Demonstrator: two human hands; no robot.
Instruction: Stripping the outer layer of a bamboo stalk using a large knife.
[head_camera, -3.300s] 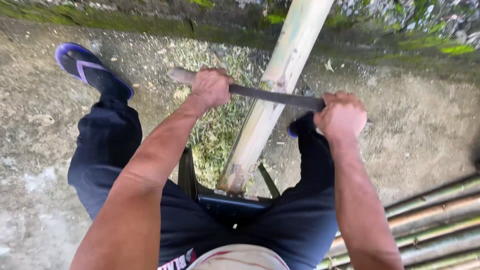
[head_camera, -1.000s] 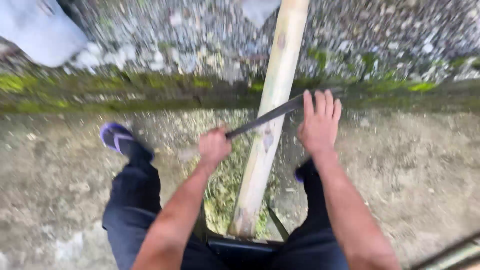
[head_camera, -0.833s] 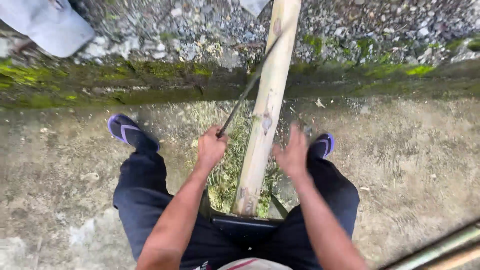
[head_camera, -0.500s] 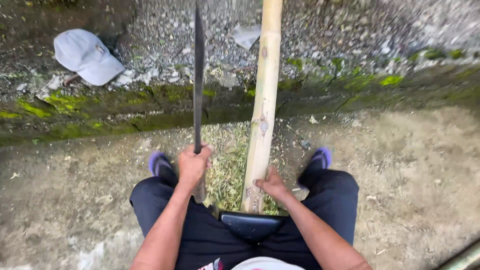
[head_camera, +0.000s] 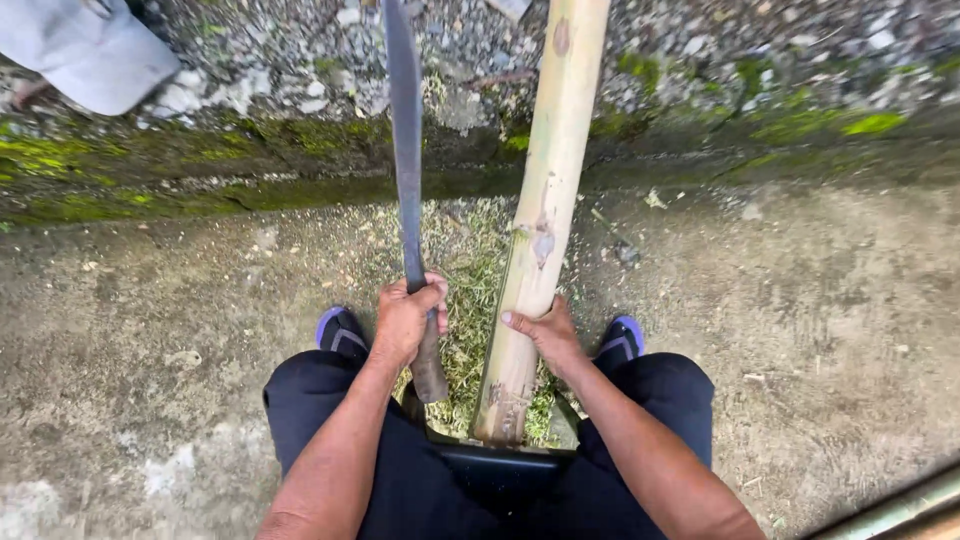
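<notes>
Head view: my left hand (head_camera: 408, 322) is clamped on the long dark steel machete (head_camera: 405, 150), blade up at frame centre; my right hand (head_camera: 545, 335) wraps the pale bamboo pole (head_camera: 545, 215) beside it. A slip could nick my knuckles. Grey cap (head_camera: 90, 50) upper left, mossy kerb (head_camera: 200, 190) behind.

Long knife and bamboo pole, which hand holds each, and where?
Left hand grips the long knife by its handle; right hand holds the bamboo pole near its lower end.
</notes>
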